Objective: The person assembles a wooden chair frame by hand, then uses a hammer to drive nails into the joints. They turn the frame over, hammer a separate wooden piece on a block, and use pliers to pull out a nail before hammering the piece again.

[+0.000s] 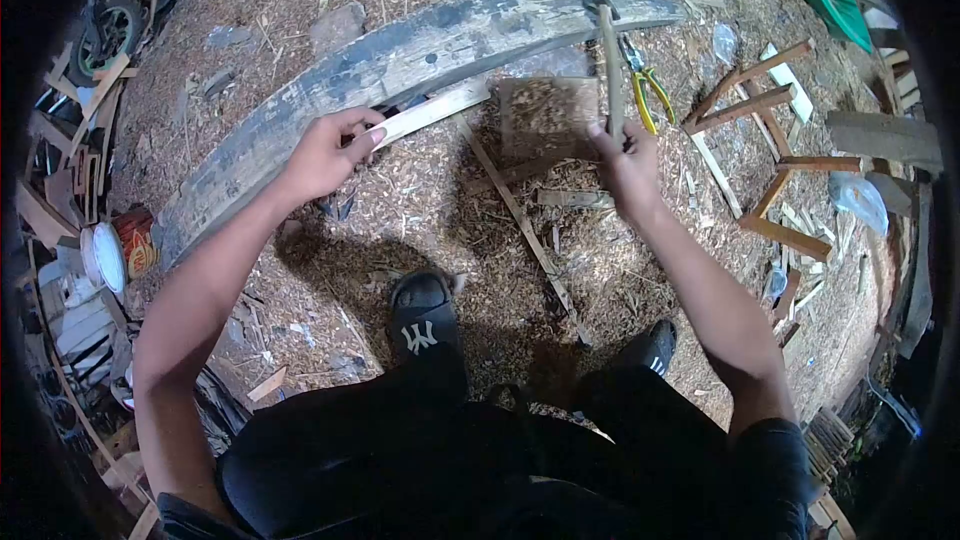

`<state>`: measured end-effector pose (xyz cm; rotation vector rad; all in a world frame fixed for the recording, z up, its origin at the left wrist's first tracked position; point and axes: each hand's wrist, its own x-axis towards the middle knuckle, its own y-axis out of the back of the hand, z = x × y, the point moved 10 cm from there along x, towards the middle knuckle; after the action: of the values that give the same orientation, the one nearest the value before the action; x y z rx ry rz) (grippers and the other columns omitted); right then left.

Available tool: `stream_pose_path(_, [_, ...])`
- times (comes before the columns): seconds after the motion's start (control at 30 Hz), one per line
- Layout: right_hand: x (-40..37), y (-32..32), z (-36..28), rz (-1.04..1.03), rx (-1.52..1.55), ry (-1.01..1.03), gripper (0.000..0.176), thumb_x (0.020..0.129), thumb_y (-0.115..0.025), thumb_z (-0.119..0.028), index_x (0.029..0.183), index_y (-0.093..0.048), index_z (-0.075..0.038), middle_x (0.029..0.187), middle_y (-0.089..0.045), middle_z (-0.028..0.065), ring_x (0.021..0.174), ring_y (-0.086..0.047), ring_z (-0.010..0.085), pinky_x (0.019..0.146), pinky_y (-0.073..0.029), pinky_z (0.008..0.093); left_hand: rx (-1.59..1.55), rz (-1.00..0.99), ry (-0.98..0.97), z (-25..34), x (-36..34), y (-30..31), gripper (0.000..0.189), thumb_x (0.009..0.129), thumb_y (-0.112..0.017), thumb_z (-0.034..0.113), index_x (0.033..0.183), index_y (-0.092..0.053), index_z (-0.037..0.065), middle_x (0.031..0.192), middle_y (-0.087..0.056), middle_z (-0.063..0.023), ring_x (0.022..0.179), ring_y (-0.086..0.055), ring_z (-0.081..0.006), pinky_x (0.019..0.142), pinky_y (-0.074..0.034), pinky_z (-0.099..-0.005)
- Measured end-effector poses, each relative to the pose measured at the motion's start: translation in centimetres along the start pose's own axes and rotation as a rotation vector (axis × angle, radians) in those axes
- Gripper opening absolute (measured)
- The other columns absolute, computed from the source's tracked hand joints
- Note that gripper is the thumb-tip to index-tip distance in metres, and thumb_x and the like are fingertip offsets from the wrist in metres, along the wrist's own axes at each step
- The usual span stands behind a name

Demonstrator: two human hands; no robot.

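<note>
My left hand point(330, 153) is closed on one end of a pale wooden strip point(435, 113), pinched between thumb and fingers. The strip points right along the near side of a long grey, weathered wooden plank point(400, 58). My right hand point(632, 168) grips the handle of a hammer point(610, 60), whose dark head is up over the plank's right end. Just right of the hammer, pliers with yellow handles point(652, 100) lie by the plank. A blurred square patch between my hands hides some of the ground there.
Wood chips cover the ground. Joined wooden frame pieces point(785, 162) lie to the right, near a clear plastic bag point(860, 198). A thin stick point(515, 210) lies before my feet. On the left are a bucket point(105, 255), scrap wood and a wheel point(108, 35).
</note>
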<state>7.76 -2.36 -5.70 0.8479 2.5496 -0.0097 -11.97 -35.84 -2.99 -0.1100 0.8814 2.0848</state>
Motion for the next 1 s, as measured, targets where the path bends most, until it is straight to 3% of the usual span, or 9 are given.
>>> stream_pose_path(0.23, [0.9, -1.2, 2.1, 0.021, -0.336, 0.036, 0.022, 0.098, -0.074, -0.021, 0.099, -0.070, 0.001, 0.075, -0.065, 0.0047, 0.069, -0.059, 0.0131, 0.065, -0.049, 0.0327, -0.001, -0.103, 0.058, 2.8, 3.4, -4.2, 0.023, 0.105, -0.063, 0.019, 0.124, -0.068, 0.006, 0.076, -0.068, -0.0010, 0.065, -0.056, -0.0079, 0.062, -0.045, -0.0299])
stream_pose_path(0.3, [0.7, -0.3, 0.3, 0.117, -0.355, 0.334, 0.028, 0.101, -0.070, -0.029, 0.098, -0.072, -0.001, 0.073, -0.064, 0.0045, 0.065, -0.057, 0.0121, 0.061, -0.047, 0.0332, 0.053, -0.126, 0.059, 3.3, 3.9, -5.2, 0.024, 0.105, -0.062, 0.019, 0.125, -0.068, 0.007, 0.077, -0.069, -0.0015, 0.068, -0.058, -0.0085, 0.065, -0.047, -0.0311])
stream_pose_path(0.33, [-0.1, -0.1, 0.3, 0.057, -0.383, 0.070, 0.035, 0.105, -0.065, -0.034, 0.099, -0.074, -0.001, 0.072, -0.062, 0.0040, 0.062, -0.055, 0.0118, 0.058, -0.046, 0.0343, 0.066, -0.120, 0.037, 3.7, 3.9, -5.6, 0.024, 0.105, -0.063, 0.019, 0.125, -0.068, 0.007, 0.078, -0.069, -0.0017, 0.068, -0.058, -0.0083, 0.065, -0.047, -0.0313])
stream_pose_path(0.43, [-0.7, 2.3, 1.1, 0.066, -0.278, 0.045, 0.037, 0.107, -0.061, -0.034, 0.095, -0.074, -0.002, 0.068, -0.059, 0.0021, 0.058, -0.051, 0.0108, 0.054, -0.043, 0.0327, 0.114, -0.121, 0.015, 3.3, 4.6, -7.2, 0.025, 0.104, -0.065, 0.021, 0.124, -0.069, 0.007, 0.079, -0.071, -0.0021, 0.068, -0.060, -0.0091, 0.066, -0.048, -0.0321])
stream_pose_path(0.53, [-2.5, 4.4, 3.0, 0.129, -0.330, 0.100, 0.037, 0.109, -0.056, -0.035, 0.113, -0.066, 0.000, 0.075, -0.058, -0.0011, 0.062, -0.048, 0.0071, 0.054, -0.040, 0.0264, 0.042, -0.101, 0.026, 2.7, 5.3, -9.3, 0.032, 0.099, -0.070, 0.029, 0.122, -0.072, 0.008, 0.116, -0.075, -0.0207, 0.114, -0.071, -0.0343, 0.100, -0.053, -0.0466])
stream_pose_path(0.57, [-3.7, 5.2, 2.7, 0.204, -0.369, 0.191, 0.032, 0.110, -0.054, -0.031, 0.117, -0.062, -0.001, 0.077, -0.058, -0.0005, 0.063, -0.049, 0.0082, 0.055, -0.038, 0.0264, 0.036, -0.104, 0.024, 2.1, 5.8, -10.0, 0.032, 0.099, -0.070, 0.029, 0.122, -0.072, 0.008, 0.116, -0.075, -0.0207, 0.114, -0.071, -0.0343, 0.100, -0.053, -0.0466])
stream_pose_path(0.6, [-5.6, 4.5, 2.3, 0.097, -0.308, -0.092, 0.029, 0.112, -0.050, -0.029, 0.122, -0.055, -0.002, 0.082, -0.057, -0.0001, 0.065, -0.048, 0.0086, 0.057, -0.040, 0.0263, 0.050, -0.088, -0.023, 2.3, 6.2, -10.6, 0.032, 0.099, -0.070, 0.029, 0.122, -0.072, 0.008, 0.115, -0.074, -0.0213, 0.113, -0.071, -0.0359, 0.100, -0.053, -0.0471])
stream_pose_path(0.9, [-9.7, 9.4, 9.1, 0.062, -0.353, -0.180, 0.022, 0.111, -0.050, -0.026, 0.106, -0.052, -0.005, 0.072, -0.052, 0.0007, 0.062, -0.047, 0.0103, 0.055, -0.041, 0.0311, -0.065, 0.039, -0.111, 3.7, 6.1, -12.5, 0.026, 0.098, -0.071, 0.027, 0.120, -0.067, 0.013, 0.104, -0.075, -0.0194, 0.107, -0.073, -0.0347, 0.089, -0.055, -0.0468])
stream_pose_path(1.0, [-10.7, 8.0, 4.4, 0.092, -0.626, 0.107, 0.025, 0.110, -0.052, -0.023, 0.117, -0.057, 0.000, 0.071, -0.058, 0.0069, 0.059, -0.053, 0.0127, 0.050, -0.043, 0.0339, -0.002, 0.022, -0.089, 3.8, 5.9, -12.8, 0.026, 0.098, -0.070, 0.027, 0.121, -0.067, 0.014, 0.099, -0.076, -0.0187, 0.099, -0.075, -0.0331, 0.084, -0.056, -0.0455])
